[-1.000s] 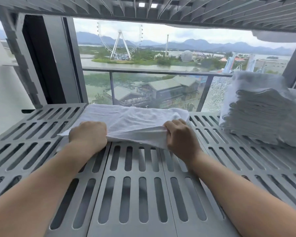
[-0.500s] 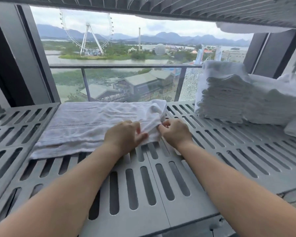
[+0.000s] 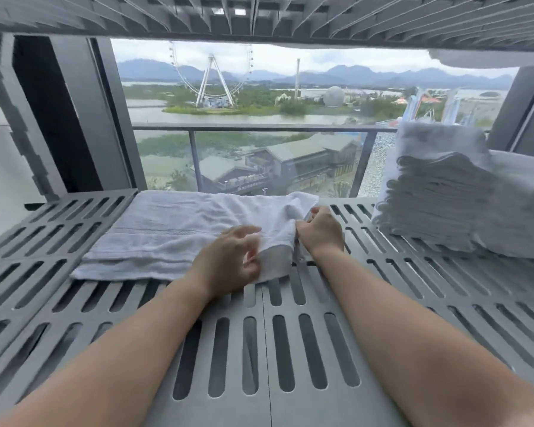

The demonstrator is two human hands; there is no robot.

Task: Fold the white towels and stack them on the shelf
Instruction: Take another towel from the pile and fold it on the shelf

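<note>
A white towel (image 3: 179,232) lies folded lengthwise on the grey slotted shelf (image 3: 290,349), stretching from the left to the middle. My left hand (image 3: 228,263) pinches the towel's near right corner between thumb and fingers. My right hand (image 3: 321,231) grips the towel's right end just beyond it, fingers curled round the cloth. The right end is lifted and rumpled between the two hands. A tall stack of folded white towels (image 3: 438,195) stands on the shelf at the right.
Another slotted shelf (image 3: 259,16) hangs close overhead, with a white towel edge (image 3: 481,58) showing at its right. Behind the shelf is a window with a glass balcony railing (image 3: 259,129). More white cloth (image 3: 524,204) lies right of the stack.
My left hand has left the towel's left part and moved right to its right end, close to my right hand. The right end has been gathered and lifted. The view has shifted.
</note>
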